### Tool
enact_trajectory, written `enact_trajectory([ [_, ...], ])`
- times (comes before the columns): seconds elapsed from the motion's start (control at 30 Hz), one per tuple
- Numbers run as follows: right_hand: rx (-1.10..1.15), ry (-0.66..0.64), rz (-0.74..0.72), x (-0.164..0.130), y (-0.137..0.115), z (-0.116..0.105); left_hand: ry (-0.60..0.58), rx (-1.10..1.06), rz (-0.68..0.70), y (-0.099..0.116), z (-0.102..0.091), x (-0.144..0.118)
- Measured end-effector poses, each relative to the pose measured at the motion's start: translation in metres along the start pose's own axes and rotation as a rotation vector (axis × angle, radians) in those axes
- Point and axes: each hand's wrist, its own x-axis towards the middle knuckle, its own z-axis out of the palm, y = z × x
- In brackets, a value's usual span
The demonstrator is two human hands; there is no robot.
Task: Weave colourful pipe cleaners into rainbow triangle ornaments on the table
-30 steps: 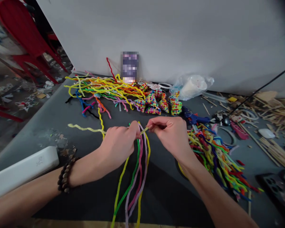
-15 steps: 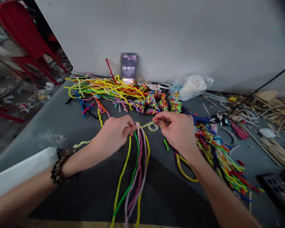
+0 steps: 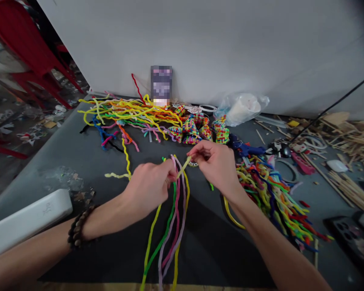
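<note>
Both hands pinch one pale yellow pipe cleaner over a dark bench.

The left hand [image 3: 150, 185] grips the pale yellow pipe cleaner [image 3: 183, 166] together with a bundle of pipe cleaners [image 3: 172, 218] trailing toward the viewer; the right hand [image 3: 216, 163] pinches its other end. A loose heap of pipe cleaners [image 3: 273, 194] lies just right, on the bench [image 3: 79, 161].

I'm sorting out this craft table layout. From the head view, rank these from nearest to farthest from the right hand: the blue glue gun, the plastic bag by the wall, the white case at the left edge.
1. Blue glue gun: just right of the right hand, beyond its knuckles.
2. Plastic bag: farther back, against the wall.
3. White case: far left, past the left hand.
</note>
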Motion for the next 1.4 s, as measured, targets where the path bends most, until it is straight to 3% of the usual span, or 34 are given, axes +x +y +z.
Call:
enact_trajectory([
  [0.1,-0.088,0.06,-0.043,-0.004,-0.011,-0.005,0.084,0.104,-0.084,-0.014,-0.012,0.016],
  [0.23,-0.035,0.061,-0.061,-0.009,-0.022,-0.009,0.097,0.181,-0.054,-0.019,-0.017,0.021],
  [0.4,-0.042,0.146,-0.07,-0.004,-0.012,-0.009,0.085,0.006,0.013,-0.006,-0.014,0.007],
  [0.67,-0.037,0.157,-0.041,0.006,0.006,-0.011,0.046,-0.286,-0.01,-0.017,-0.02,0.014],
  [0.83,0.311,0.066,0.06,0.01,0.012,-0.007,0.098,-0.186,-0.018,-0.022,-0.018,0.017],
  [1.0,0.685,-0.08,0.285,0.003,-0.007,0.001,0.119,0.055,-0.01,-0.032,-0.007,0.025],
  [1.13,0.819,-0.081,0.451,0.002,-0.013,0.0,0.082,0.134,0.056,-0.02,0.006,0.017],
  [1.4,0.901,-0.076,0.51,0.006,-0.004,0.005,-0.026,-0.261,0.084,0.008,0.013,-0.004],
])
